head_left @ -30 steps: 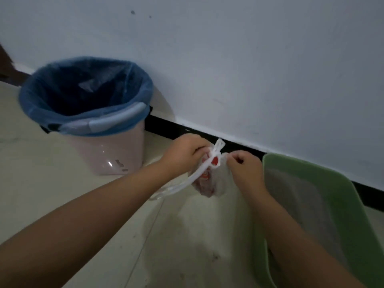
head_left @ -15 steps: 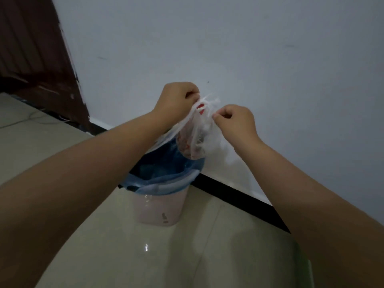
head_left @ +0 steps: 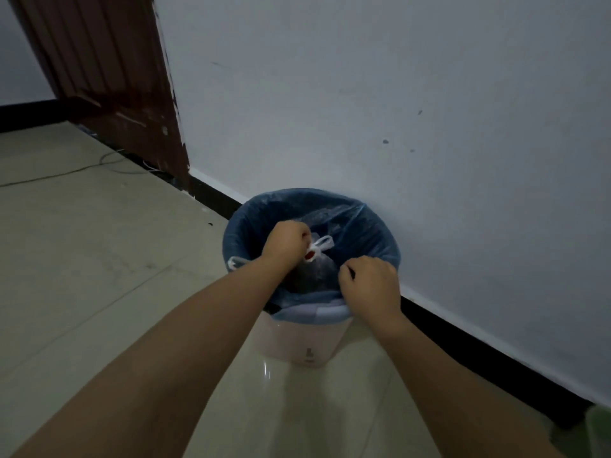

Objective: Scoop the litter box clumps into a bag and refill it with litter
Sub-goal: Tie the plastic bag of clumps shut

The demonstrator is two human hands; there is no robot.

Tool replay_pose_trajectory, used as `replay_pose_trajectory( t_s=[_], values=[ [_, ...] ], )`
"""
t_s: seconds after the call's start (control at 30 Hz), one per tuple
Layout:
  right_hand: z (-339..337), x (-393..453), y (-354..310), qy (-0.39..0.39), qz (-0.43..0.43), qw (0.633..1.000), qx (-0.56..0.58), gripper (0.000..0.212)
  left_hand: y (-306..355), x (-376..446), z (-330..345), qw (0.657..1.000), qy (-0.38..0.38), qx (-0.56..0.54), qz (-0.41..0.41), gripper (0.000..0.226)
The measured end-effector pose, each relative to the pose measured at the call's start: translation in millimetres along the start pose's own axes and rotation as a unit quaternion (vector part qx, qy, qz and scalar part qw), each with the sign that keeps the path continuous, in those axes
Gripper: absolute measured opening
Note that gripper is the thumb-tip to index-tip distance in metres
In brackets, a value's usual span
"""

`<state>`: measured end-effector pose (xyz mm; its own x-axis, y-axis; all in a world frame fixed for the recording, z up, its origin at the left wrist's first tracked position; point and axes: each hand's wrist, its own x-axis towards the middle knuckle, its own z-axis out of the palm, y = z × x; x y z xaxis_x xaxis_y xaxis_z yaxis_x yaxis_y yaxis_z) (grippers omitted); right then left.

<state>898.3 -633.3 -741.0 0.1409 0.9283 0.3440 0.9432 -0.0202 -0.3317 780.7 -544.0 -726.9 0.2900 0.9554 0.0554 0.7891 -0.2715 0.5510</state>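
Head view, left to right: we see a dark brown door (head_left: 109,77) at the far left, with a thin cable (head_left: 66,171) trailing over the tiled floor (head_left: 82,276). Our left hand (head_left: 286,244) is curled over the bin (head_left: 304,338), pinching the knotted top of the small plastic bag (head_left: 315,264), which hangs inside the blue liner (head_left: 370,233). Our right hand (head_left: 370,284) hovers at the bin's near rim with fingers curled; we cannot tell whether it holds anything. At the far right edge, 1 green corner of the litter box (head_left: 600,431) shows.
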Motion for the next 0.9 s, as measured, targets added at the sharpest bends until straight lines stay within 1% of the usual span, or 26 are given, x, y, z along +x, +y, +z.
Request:
replay_pose_trajectory(
  t_s=[0.03,0.1,0.17,0.27,0.3,0.37,0.43,0.47,0.5,0.57,0.63,0.7,0.73,0.77,0.8,0.9],
  values=[
    [2.0,0.4,2.2,0.036,0.01,0.999,0.005,0.042,1.1,2.1,0.4,1.0,-0.016,0.013,-0.001,0.02],
    [2.3,-1.5,3.3,0.051,0.019,0.998,0.004,0.041,6.1,4.8,-1.2,0.998,-0.048,0.051,0.004,0.024],
    [3.3,-5.1,3.7,0.036,0.013,0.999,0.004,0.038,10.6,0.6,-6.3,0.992,-0.062,0.104,0.034,0.03],
    [1.4,-9.5,5.7,0.03,0.009,1.0,-0.002,0.042,10.6,-23.3,-12.5,0.973,-0.064,0.195,0.102,0.042],
    [2.1,-10.0,6.9,0.031,0.003,0.999,-0.007,0.043,10.6,-34.7,-13.5,0.967,-0.077,0.219,0.105,0.046],
    [0.5,-11.2,5.9,0.006,-0.005,1.0,-0.023,0.044,10.5,-57.6,-12.2,0.959,-0.111,0.249,0.08,0.05],
    [-7.4,-12.9,5.3,-0.057,-0.014,0.997,-0.044,0.045,16.4,-76.7,-13.3,0.958,-0.127,0.252,0.041,0.051],
    [-16.5,-15.1,3.0,-0.096,-0.019,0.993,-0.062,0.046,22.0,-84.0,-17.1,0.958,-0.126,0.255,0.025,0.051],
    [-26.0,-15.7,1.1,-0.118,-0.032,0.989,-0.088,0.048,28.5,-90.3,-23.2,0.958,-0.125,0.26,0.009,0.051],
    [-53.5,-15.2,-7.6,-0.137,-0.077,0.978,-0.135,0.052,41.5,-103.6,-45.0,0.956,-0.129,0.262,-0.026,0.051],
    [-84.7,-14.6,-19.9,-0.168,-0.091,0.97,-0.148,0.059,51.7,-117.1,-65.8,0.954,-0.115,0.273,-0.051,0.05],
    [-128.7,-8.9,-41.4,-0.272,-0.081,0.95,-0.128,0.064,66.8,-136.1,-106.2,0.952,-0.124,0.264,-0.091,0.05],
    [-151.0,-7.7,-54.3,-0.288,-0.085,0.946,-0.125,0.07,76.5,-147.3,-128.5,0.952,-0.126,0.255,-0.11,0.05],
    [-173.0,-6.4,-69.5,-0.279,-0.092,0.948,-0.121,0.076,86.0,-158.2,-151.5,0.952,-0.125,0.246,-0.13,0.051],
    [-195.3,-4.6,-87.6,-0.273,-0.1,0.949,-0.119,0.079,95.1,-168.2,-176.3,0.953,-0.124,0.233,-0.146,0.051],
    [-259.6,5.7,-155.0,-0.326,-0.13,0.928,-0.129,0.065,115.8,-199.6,-257.2,0.954,-0.106,0.212,-0.185,0.051]
  ],
)
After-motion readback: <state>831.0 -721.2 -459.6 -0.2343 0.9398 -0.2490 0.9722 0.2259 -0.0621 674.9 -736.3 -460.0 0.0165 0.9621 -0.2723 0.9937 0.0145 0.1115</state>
